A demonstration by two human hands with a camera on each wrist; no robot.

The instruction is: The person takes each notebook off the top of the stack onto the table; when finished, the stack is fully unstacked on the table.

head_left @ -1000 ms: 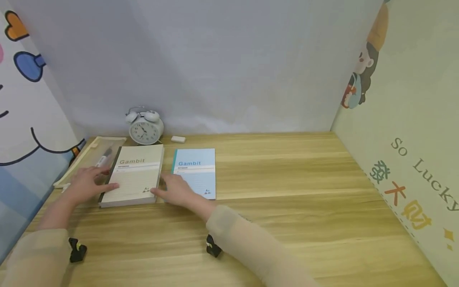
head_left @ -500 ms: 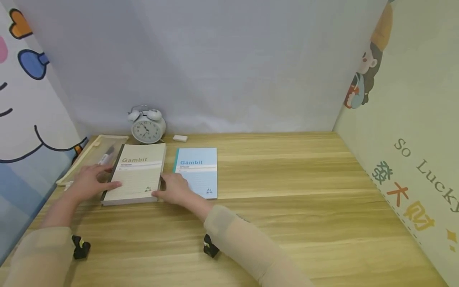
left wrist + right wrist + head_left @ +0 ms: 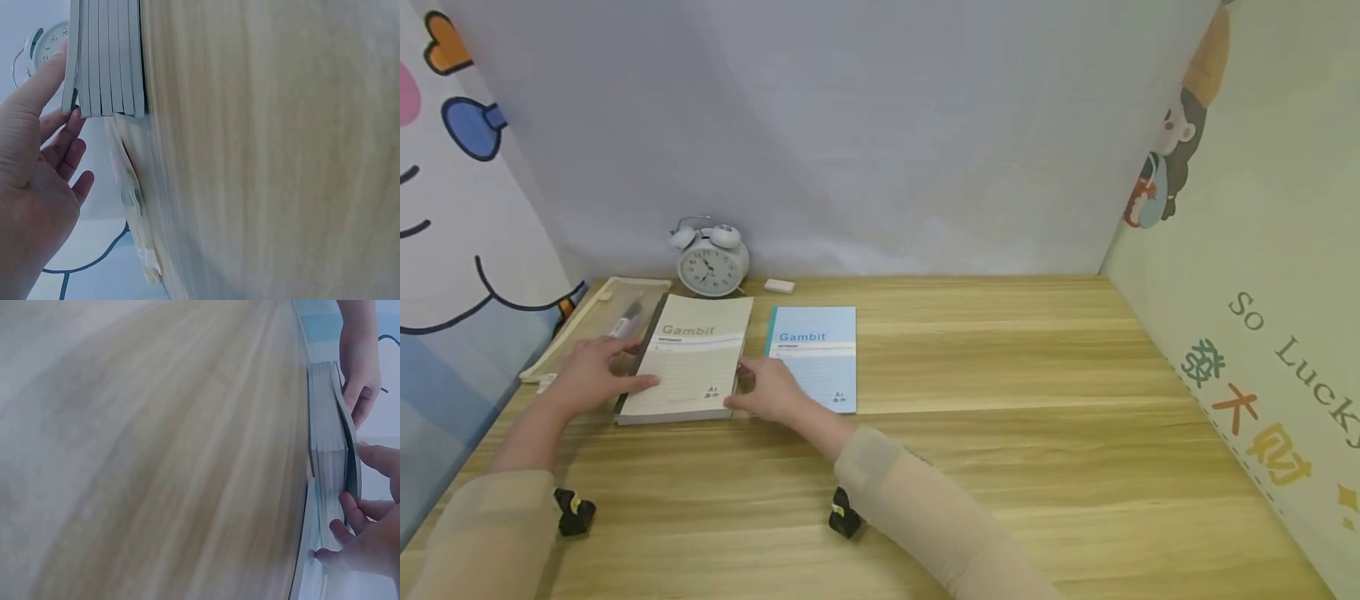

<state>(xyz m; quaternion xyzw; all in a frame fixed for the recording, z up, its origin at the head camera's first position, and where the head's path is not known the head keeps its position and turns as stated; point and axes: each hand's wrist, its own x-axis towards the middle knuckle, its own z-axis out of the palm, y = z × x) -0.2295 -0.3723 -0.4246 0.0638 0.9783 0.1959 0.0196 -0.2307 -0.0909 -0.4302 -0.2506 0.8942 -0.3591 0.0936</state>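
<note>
A stack of several notebooks (image 3: 106,56) lies on the left of the table, topped by a cream notebook (image 3: 692,367) with a dark spine. My left hand (image 3: 587,379) pinches this top notebook at its spine side, thumb over the cover and fingertips at the gap beneath. On the opposite edge my right hand (image 3: 771,390) pinches it too, with its thumb on top and fingers under it. In the right wrist view the top notebook (image 3: 351,456) bows up from the others on that side. A light blue notebook (image 3: 820,333) lies flat beside the stack, partly behind my right hand.
A white twin-bell alarm clock (image 3: 712,265) and a white eraser (image 3: 779,286) are at the back. Left of the stack is a translucent zip pouch (image 3: 613,300) with a marker (image 3: 627,319) in it. Wood-grain tabletop (image 3: 1000,375) extends to the right.
The top notebook has risen slightly and turned a little from the notebooks beneath it. Both hands keep their places at its sides. The head view has shifted a little.
</note>
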